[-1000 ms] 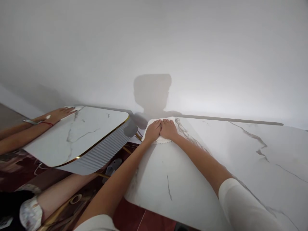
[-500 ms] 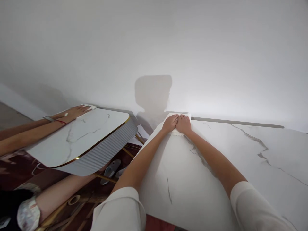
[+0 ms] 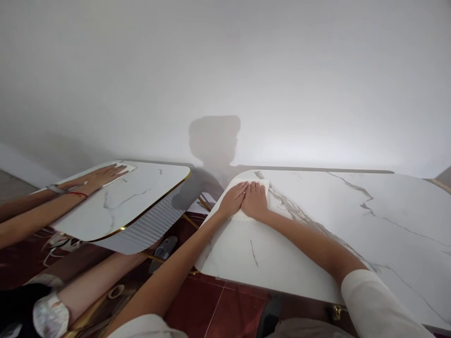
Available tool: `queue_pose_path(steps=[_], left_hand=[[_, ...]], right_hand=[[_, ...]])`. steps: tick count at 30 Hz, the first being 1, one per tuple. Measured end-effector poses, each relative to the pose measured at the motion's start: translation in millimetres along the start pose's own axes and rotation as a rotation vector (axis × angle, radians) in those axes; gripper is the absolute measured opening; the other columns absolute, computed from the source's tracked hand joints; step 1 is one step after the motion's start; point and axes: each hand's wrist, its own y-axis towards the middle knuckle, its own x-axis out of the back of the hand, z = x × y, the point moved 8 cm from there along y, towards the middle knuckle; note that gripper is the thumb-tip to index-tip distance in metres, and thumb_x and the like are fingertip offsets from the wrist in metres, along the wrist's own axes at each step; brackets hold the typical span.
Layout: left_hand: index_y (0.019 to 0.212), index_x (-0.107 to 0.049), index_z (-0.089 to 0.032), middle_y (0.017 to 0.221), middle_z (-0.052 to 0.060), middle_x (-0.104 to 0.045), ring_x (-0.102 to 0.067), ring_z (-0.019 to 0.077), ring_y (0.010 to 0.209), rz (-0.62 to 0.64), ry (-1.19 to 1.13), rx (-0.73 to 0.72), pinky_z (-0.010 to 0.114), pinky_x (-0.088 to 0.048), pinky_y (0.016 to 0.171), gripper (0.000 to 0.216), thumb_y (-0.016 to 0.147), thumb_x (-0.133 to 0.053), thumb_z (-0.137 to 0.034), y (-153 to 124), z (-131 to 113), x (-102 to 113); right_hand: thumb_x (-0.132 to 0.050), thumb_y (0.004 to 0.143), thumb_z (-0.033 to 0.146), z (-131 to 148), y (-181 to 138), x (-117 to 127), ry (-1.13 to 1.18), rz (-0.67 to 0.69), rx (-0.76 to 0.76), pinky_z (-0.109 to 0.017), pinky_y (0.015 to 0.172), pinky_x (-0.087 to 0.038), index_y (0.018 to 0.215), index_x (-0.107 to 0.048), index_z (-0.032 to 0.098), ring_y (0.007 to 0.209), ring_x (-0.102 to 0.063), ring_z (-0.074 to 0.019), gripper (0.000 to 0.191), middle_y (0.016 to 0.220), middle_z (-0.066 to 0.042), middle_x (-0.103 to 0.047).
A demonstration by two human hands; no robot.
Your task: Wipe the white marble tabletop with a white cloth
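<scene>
Head view: left hand [image 3: 232, 200] and right hand [image 3: 255, 202] lie side by side, fingers [image 3: 258, 188] extended, no grip evident, pressing a white cloth [image 3: 242, 216] onto the marble-patterned tabletop [image 3: 345, 220] near its far-left corner, presumably for even pressure.

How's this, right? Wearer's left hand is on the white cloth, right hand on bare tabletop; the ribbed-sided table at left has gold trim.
Not quite: the right hand is on the white cloth too, beside the left hand, per the head view. The rest stands.
</scene>
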Motion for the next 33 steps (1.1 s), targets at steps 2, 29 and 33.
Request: queue_pose_path(steps=[2,29,33], left_hand=[[0.126,-0.056,-0.012,0.140,0.011,-0.051,-0.045,0.0198,0.131,-0.016,0.046,0.024,0.039,-0.031,0.115,0.046,0.089,-0.029,-0.020,-25,-1,5],[0.130,-0.050,-0.014,0.142,0.010,-0.049,-0.041,0.0214,0.133,-0.083,0.145,0.270,0.040,-0.032,0.111,0.046,0.088,-0.031,-0.017,30,-45,-33],[0.126,-0.054,-0.015,0.139,0.010,-0.052,-0.043,0.0215,0.131,-0.125,0.135,0.255,0.038,-0.033,0.110,0.044,0.087,-0.033,-0.017,73,-20,-38]], right_hand=[[-0.031,0.096,0.020,16,-16,0,0.006,0.026,0.040,-0.051,0.113,-0.015,0.142,-0.033,-0.008,0.139,-0.025,-0.0355,0.054,0.148,-0.026,-0.033],[-0.034,0.094,0.021,-66,1,21,-0.073,0.041,0.243,-0.042,0.110,-0.023,0.138,-0.043,0.002,0.133,-0.035,-0.0268,0.049,0.144,-0.018,-0.044],[-0.033,0.094,0.021,-86,46,17,-0.085,0.031,0.211,-0.039,0.110,-0.022,0.138,-0.043,0.004,0.133,-0.035,-0.0245,0.048,0.144,-0.016,-0.044]])
